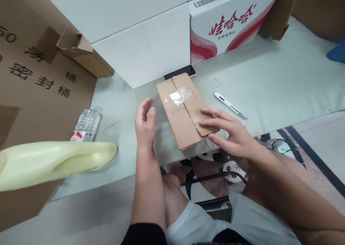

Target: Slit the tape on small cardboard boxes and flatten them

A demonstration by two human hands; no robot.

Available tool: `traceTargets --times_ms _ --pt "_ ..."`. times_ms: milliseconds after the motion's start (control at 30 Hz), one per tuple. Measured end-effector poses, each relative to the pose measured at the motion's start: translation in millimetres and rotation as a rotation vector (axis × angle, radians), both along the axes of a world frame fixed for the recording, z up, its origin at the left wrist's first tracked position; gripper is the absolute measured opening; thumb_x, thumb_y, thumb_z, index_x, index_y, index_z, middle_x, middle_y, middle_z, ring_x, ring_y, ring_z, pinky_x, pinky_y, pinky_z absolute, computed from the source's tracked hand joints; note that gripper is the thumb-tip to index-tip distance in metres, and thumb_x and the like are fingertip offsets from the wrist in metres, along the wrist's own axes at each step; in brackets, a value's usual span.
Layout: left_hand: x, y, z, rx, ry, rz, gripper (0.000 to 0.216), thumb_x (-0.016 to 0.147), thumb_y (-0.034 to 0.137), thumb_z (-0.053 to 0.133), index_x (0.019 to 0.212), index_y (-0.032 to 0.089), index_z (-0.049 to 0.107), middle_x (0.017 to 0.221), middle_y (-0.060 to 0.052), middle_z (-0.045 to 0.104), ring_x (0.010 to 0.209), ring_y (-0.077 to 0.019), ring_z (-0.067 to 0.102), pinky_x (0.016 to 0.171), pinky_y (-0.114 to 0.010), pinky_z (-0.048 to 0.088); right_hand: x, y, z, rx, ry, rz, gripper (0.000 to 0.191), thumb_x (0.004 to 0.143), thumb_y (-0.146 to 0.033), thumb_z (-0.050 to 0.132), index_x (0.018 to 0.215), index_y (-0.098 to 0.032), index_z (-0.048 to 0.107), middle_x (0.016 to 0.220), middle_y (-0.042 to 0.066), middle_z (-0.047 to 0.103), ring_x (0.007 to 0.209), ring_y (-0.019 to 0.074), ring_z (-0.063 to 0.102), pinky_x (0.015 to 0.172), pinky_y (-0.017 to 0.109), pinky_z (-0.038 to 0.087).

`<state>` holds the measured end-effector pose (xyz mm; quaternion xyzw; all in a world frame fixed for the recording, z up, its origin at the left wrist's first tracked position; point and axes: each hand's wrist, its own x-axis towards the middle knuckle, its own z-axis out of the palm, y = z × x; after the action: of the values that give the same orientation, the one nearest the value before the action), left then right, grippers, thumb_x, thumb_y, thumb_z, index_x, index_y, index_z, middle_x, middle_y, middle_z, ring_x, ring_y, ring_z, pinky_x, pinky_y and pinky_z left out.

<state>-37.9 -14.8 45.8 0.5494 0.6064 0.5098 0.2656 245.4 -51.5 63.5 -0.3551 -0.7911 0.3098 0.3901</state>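
Note:
A small brown cardboard box (176, 121) lies near the front edge of the pale green surface, its two top flaps meeting at a seam with shiny clear tape across it. My right hand (229, 130) rests its spread fingers on the box's near right corner. To the left of the box, apart from it, my left hand (145, 122) is raised with fingers slightly curled and the thumb apart, holding nothing. A white utility knife (229, 104) lies to the right of the box. Behind the box is a dark-screened phone (180, 72), partly covered by it.
A clear plastic bottle (87, 124) lies at the left, behind a long pale yellow object (59, 162). A large printed carton (40, 104) stands on the left side. White boxes (151, 50) and a red-and-white carton (229, 29) line the back. Something blue (336, 53) shows at the right edge.

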Motion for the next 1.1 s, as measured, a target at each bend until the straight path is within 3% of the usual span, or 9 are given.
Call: traceTargets --times_ms 67,167,300,367,533,633,833,967,1100 --pt "5 0 5.3 0.195 0.082 -0.067 0.054 0.093 0.065 0.055 0.132 0.029 0.063 0.153 -0.01 0.055 0.147 -0.0294 0.047 0.12 -0.051 0.04 -2 -7 8.7 -0.017 -0.046 0.108 0.034 0.094 -0.032 0.063 0.127 -0.026 0.071 0.152 0.009 0.056 0.145 0.029 0.051 0.119 0.051 0.046" --pt "14 -2 9.1 0.221 0.215 -0.276 0.052 0.094 0.066 0.053 0.126 0.028 0.07 0.153 -0.009 0.055 0.149 -0.0318 0.043 0.128 -0.055 0.026 2 -14 20.4 -0.03 -0.072 0.162 0.03 0.094 -0.032 0.062 0.122 -0.027 0.072 0.145 0.006 0.064 0.138 0.0273 0.058 0.116 0.047 0.05" --pt "20 -2 5.2 0.148 0.17 -0.37 0.047 0.096 0.058 0.053 0.126 0.028 0.071 0.149 -0.009 0.055 0.147 -0.0323 0.045 0.128 -0.056 0.025 28 4 1.4 -0.101 -0.121 -0.367 0.025 0.096 -0.03 0.056 0.114 -0.026 0.072 0.113 0.008 0.075 0.1 0.0248 0.073 0.092 0.045 0.061" --pt "21 -2 3.2 0.143 0.158 -0.358 0.042 0.095 0.052 0.054 0.125 0.029 0.072 0.148 -0.008 0.055 0.147 -0.032 0.044 0.129 -0.056 0.024 45 23 -21.0 -0.156 -0.316 -0.631 0.034 0.09 -0.031 0.06 0.121 -0.021 0.069 0.119 0.014 0.072 0.102 0.0312 0.071 0.088 0.051 0.06" --pt "25 -1 2.1 0.153 0.152 -0.322 0.037 0.093 0.039 0.053 0.121 0.027 0.074 0.144 -0.009 0.057 0.143 -0.0311 0.047 0.129 -0.055 0.026 66 64 -51.9 -0.369 -0.757 -0.711 0.033 0.09 -0.037 0.056 0.112 -0.018 0.071 0.117 0.02 0.068 0.109 0.0403 0.065 0.084 0.054 0.054" --pt "30 -2 1.5 0.175 0.151 -0.293 0.036 0.092 0.035 0.052 0.119 0.026 0.074 0.141 -0.009 0.057 0.141 -0.0305 0.049 0.128 -0.056 0.027 62 69 -45.8 -0.425 -0.579 -0.735 0.02 0.088 -0.034 0.057 0.092 -0.019 0.07 0.098 0.014 0.07 0.093 0.0325 0.067 0.082 0.047 0.052" --pt "51 -10 2.4 0.203 0.225 -0.246 0.033 0.094 0.03 0.05 0.121 0.027 0.07 0.139 -0.009 0.061 0.139 -0.0286 0.051 0.127 -0.054 0.027 37 46 -9.0 -0.169 0.434 -0.698 0.023 0.086 -0.044 0.065 0.086 -0.025 0.052 0.074 -0.002 0.054 0.061 0.014 0.054 0.062 0.031 0.049" --pt "73 -18 7.0 0.28 0.299 -0.174 0.037 0.093 0.027 0.051 0.129 0.026 0.06 0.135 -0.009 0.065 0.133 -0.028 0.056 0.126 -0.054 0.028 13 23 26.6 -0.031 0.506 -0.592 0.035 0.084 -0.049 0.073 0.082 -0.026 0.047 0.069 -0.004 0.05 0.059 0.0133 0.057 0.06 0.03 0.053" --pt "89 -24 10.3 0.284 0.354 -0.141 0.03 0.095 0.026 0.044 0.121 0.023 0.058 0.132 -0.01 0.066 0.132 -0.0267 0.057 0.125 -0.053 0.029 -6 12 47.1 -0.036 0.265 -0.567 0.033 0.089 -0.056 0.069 0.093 -0.024 0.062 0.071 -0.002 0.063 0.067 0.016 0.067 0.064 0.03 0.055"
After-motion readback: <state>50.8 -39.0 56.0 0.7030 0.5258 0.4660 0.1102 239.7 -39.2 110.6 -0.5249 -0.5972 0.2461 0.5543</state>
